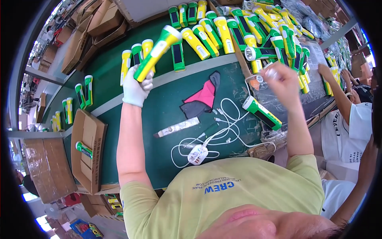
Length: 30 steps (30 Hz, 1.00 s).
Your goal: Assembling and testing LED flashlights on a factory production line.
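Observation:
My left hand (137, 85), in a white glove, is closed around the green end of a yellow and green flashlight (157, 51). The flashlight tilts up to the right, its white-rimmed head at the top, above the green table (159, 107). My bare right hand (282, 83) is raised at the right with curled fingers, slightly blurred. Something small and pale shows at its fingertips, too smeared to name. Just below that hand lies another flashlight (262, 113), green with a dark panel. A white charging hub (197, 154) with tangled white cables (227, 125) sits near my body.
Several flashlights (225, 36) stand along the far shelf, with a heap (274, 36) at far right. A pink and grey cloth (201, 95) and a flat taped strip (177, 127) lie mid-table. An open carton (97, 159) stands left. Another person's arm (338, 87) reaches in at right.

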Available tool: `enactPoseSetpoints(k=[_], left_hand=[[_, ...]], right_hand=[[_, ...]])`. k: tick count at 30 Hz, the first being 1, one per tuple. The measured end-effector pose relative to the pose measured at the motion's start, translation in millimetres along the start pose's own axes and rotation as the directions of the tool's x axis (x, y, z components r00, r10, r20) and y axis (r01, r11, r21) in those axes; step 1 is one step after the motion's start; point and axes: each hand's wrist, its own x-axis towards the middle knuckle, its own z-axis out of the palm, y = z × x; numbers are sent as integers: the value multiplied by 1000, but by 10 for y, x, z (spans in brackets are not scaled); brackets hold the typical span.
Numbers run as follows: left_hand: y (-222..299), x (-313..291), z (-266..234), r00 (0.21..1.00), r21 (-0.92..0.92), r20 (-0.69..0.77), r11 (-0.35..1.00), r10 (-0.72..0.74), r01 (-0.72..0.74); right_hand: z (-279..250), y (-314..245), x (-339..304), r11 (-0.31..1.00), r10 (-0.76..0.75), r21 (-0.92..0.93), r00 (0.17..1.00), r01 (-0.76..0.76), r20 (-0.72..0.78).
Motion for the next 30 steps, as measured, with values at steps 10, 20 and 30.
enactPoseSetpoints(k=[10,20,30], left_hand=[[-312,-999,496,989,417,136,902,59,-111],[-553,-1007,727,970,272,241,961,-17,-50],[-579,-1051,726,932,345,265,927,-246,147]], right_hand=[[157,161,-889,683,323,-730,894,8,312],[-467,398,-609,646,314,-715,947,-266,-68],[446,-346,-445,857,1,515,999,-28,52]])
